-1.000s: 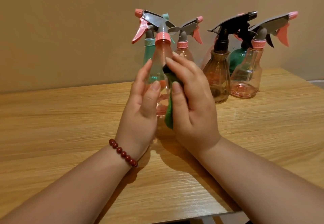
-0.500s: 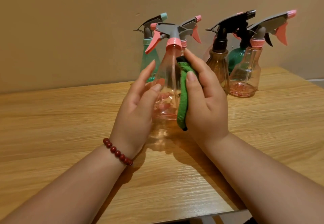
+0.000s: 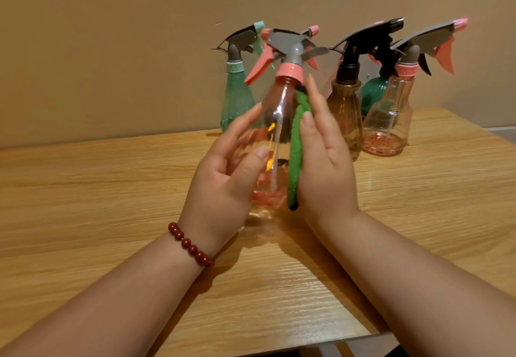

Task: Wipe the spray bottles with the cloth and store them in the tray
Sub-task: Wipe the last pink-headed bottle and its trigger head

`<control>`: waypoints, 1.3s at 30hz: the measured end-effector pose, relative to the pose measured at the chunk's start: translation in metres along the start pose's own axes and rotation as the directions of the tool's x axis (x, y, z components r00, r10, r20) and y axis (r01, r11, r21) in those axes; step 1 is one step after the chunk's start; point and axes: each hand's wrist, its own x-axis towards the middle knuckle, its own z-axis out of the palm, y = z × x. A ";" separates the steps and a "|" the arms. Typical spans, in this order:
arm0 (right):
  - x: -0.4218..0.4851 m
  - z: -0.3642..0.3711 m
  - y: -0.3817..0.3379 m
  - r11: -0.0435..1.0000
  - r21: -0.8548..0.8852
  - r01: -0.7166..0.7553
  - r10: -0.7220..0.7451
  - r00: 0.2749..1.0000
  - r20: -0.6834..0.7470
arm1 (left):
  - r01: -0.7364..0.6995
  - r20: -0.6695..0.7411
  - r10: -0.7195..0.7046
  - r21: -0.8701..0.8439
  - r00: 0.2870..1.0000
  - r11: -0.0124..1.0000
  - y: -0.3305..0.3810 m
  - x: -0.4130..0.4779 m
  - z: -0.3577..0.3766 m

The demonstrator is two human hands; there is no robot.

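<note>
**Bottle** [image 3: 275,133]. Clear with a pink tint, pink collar, grey head, trigger pointing to 10 o'clock. It is held near upright over the middle of the table [image 3: 111,189]. I cannot tell whether its base rests on the wood or hangs just above it.

**Left hand** [image 3: 223,178]. On the bottle's 9 o'clock side, with fingers curved behind and the thumb across the front. The clasp is light, and I judge it is there to steady and turn the bottle while the far side is rubbed.

**Right hand** [image 3: 324,161]. On the 3 o'clock side, nearly flat, with fingers straight and pointing to 12 and the thumb lying along the cloth. It presses rather than clasps, which spreads the cloth over more of the wall.

**Cloth** [image 3: 297,150]. Green, folded into a long pad and sandwiched between the right palm and the bottle. It runs from just under the collar almost to the base.

**Stock waiting.** A row by the wall, from 11 to 1 o'clock:
- green bottle [image 3: 236,99]
- rear bottle [image 3: 314,29], mostly hidden behind the held one
- amber bottle [image 3: 344,105] with a black head
- dark bottle [image 3: 372,91]
- pink bottle [image 3: 391,122]

They stand well apart from the hands, probably to leave working room.

**Bracelet** [image 3: 191,246]. Red beads on the left wrist.

**Tray.** Not in sight. Wiping is in hand, and no bottle can be seen stored.
</note>
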 end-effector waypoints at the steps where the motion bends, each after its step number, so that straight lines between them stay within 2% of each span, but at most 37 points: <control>1: -0.003 0.003 0.000 0.999 -0.049 0.020 -0.018 0.999 0.047 | 0.004 -0.048 -0.005 -0.029 0.999 1.000 -0.001 0.001 -0.002; 4: -0.010 0.011 0.001 0.985 -0.171 0.038 -0.019 0.993 0.114 | 0.028 -0.138 -0.042 -0.100 0.989 0.995 -0.004 0.002 -0.008; 6: -0.007 0.010 0.001 0.989 -0.149 -0.001 0.013 0.997 0.082 | 0.054 -0.097 -0.061 -0.075 0.993 0.996 -0.004 0.001 -0.009; 9: 0.001 0.002 -0.005 0.992 -0.066 -0.111 0.108 0.993 -0.041 | 0.067 0.024 -0.067 -0.009 0.997 0.998 -0.003 -0.001 -0.004; 12: 0.003 -0.005 -0.009 0.989 -0.054 -0.136 0.130 0.986 -0.109 | 0.065 0.050 -0.068 0.045 0.996 0.997 -0.006 -0.002 0.000; 14: -0.001 -0.001 -0.010 0.991 -0.033 -0.131 0.130 0.991 -0.035 | 0.047 0.014 -0.047 0.029 0.999 0.998 -0.006 -0.002 -0.001; 19: -0.010 0.009 -0.002 0.987 -0.106 -0.118 0.135 0.975 0.174 | 0.051 -0.189 -0.080 -0.151 0.979 0.987 -0.002 0.004 -0.008; 21: -0.009 0.010 -0.001 0.989 -0.069 -0.134 0.145 0.973 0.181 | 0.093 -0.188 -0.132 -0.205 0.973 0.974 -0.001 0.006 -0.008; 23: -0.008 0.009 0.000 0.988 -0.019 -0.153 0.154 0.981 0.121 | 0.136 -0.130 -0.162 -0.190 0.978 0.972 -0.001 0.006 -0.007; 26: -0.005 0.003 0.000 0.996 -0.051 -0.079 0.079 0.997 0.000 | 0.147 -0.047 -0.147 0.006 0.988 0.989 -0.005 0.005 -0.005; 28: -0.003 0.000 0.001 0.997 -0.076 -0.025 0.023 0.999 -0.028 | 0.153 -0.057 -0.148 0.083 0.987 0.985 -0.005 0.005 -0.004; 31: -0.004 0.000 0.000 0.971 -0.202 0.129 -0.132 0.991 -0.002 | 0.190 -0.064 -0.190 -0.008 0.980 0.982 -0.003 0.005 -0.005; 33: -0.006 0.003 0.000 0.899 -0.330 0.287 -0.284 0.957 0.060 | 0.182 -0.034 -0.184 -0.066 0.982 0.981 -0.001 0.004 -0.005; 35: -0.007 0.004 0.002 0.856 -0.367 0.365 -0.352 0.930 0.103 | 0.146 -0.040 -0.149 -0.064 0.988 0.987 -0.001 0.004 -0.004; 36: -0.006 0.005 0.003 0.877 -0.349 0.332 -0.322 0.943 0.087 | 0.132 -0.050 -0.135 -0.058 0.990 0.989 -0.002 0.004 -0.003; 39: -0.006 0.005 0.003 0.967 -0.237 0.097 -0.099 0.995 0.005 | 0.105 -0.077 -0.112 -0.098 0.991 0.990 -0.001 0.005 -0.002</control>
